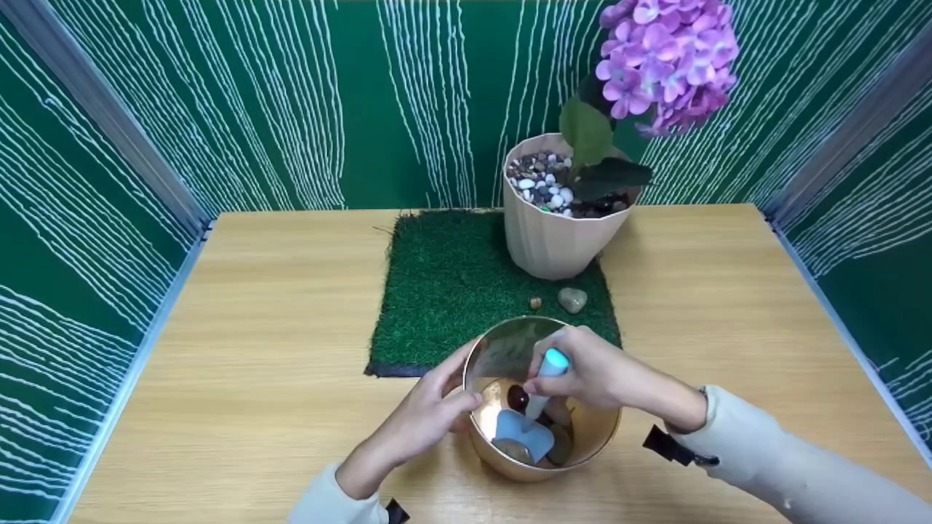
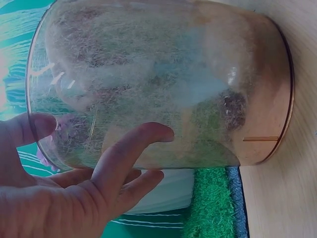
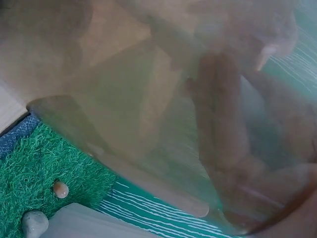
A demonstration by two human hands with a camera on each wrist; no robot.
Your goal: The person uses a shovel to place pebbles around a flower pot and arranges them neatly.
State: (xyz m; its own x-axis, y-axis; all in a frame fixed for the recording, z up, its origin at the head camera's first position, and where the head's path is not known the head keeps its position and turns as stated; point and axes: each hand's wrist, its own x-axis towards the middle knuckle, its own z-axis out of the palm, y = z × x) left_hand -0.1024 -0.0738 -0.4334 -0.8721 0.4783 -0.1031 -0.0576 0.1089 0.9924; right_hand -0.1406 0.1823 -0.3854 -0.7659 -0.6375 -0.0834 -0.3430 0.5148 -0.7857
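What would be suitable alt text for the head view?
A person's right hand grips a white-handled tool with a flat pale-blue blade inside a round, transparent amber container of stones, while the left hand holds the container's side. Behind stands a cream faceted pot with a purple flower, on green artificial grass.

Blue scoop (image 1: 537,407) gripped inside an amber container (image 1: 502,356)

The right hand (image 1: 586,371) holds the scoop, its blade among stones (image 1: 512,450); the left hand (image 1: 429,404) grips the container's rim. Behind lies a grass mat (image 1: 444,291) bearing a pale pebble (image 1: 573,300), a small brown pebble (image 1: 535,303) and a faceted pot (image 1: 557,244) of purple flowers (image 1: 673,62)
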